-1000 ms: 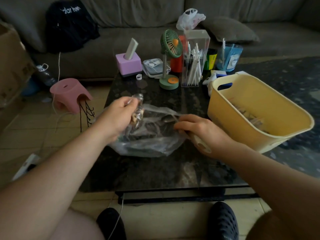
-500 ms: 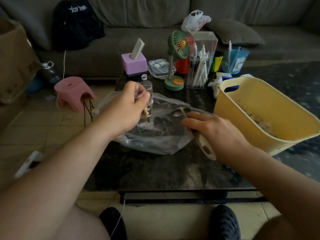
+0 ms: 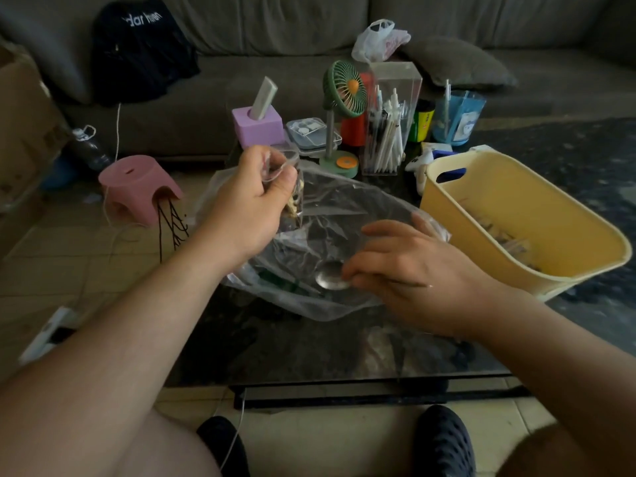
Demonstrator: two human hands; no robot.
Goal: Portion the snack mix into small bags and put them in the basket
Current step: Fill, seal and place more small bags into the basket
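Snack mix (image 3: pixel 296 204) shows pale through small clear bag (image 3: pixel 292 187).

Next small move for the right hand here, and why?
Probably lift the spoon toward the small bag and tip it in. The left hand holds that bag up by its mouth, only partly filled; the right hand grips the spoon low inside the big clear bag. The yellow basket waits alongside.

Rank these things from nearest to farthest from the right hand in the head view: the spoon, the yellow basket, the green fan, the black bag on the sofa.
From the right hand:
1. Spoon: in its grip, bowl at the fingertips.
2. Yellow basket: just to its right on the table.
3. Green fan: behind, mid-table.
4. Black bag: far left, on the sofa.
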